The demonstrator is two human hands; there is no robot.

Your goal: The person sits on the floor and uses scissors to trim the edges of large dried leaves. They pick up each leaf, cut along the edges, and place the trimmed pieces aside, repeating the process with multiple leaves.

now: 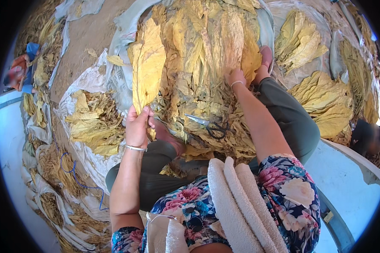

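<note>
My left hand [139, 121] grips the stem end of a dried yellow tobacco leaf [148, 63], which stands up above my fingers. At the right edge of a large heap of dried tobacco leaves [196, 47] is my right hand [236, 77], its fingers partly hidden at the base of a pinkish-tan leaf [232, 38]; a darker golden leaf [250, 57] is beside it. Whether my right fingers are closed on a leaf I cannot tell. Scissors with black handles [209, 124] lie with their blades apart on the leaves between my feet.
A smaller leaf pile [95, 126] lies on white woven sacking to the left. Fanned leaf bundles [324, 98] are at the right. A blue cord [79, 183] runs over the ground at lower left. One person [19, 71] is at far left, another [369, 139] at far right.
</note>
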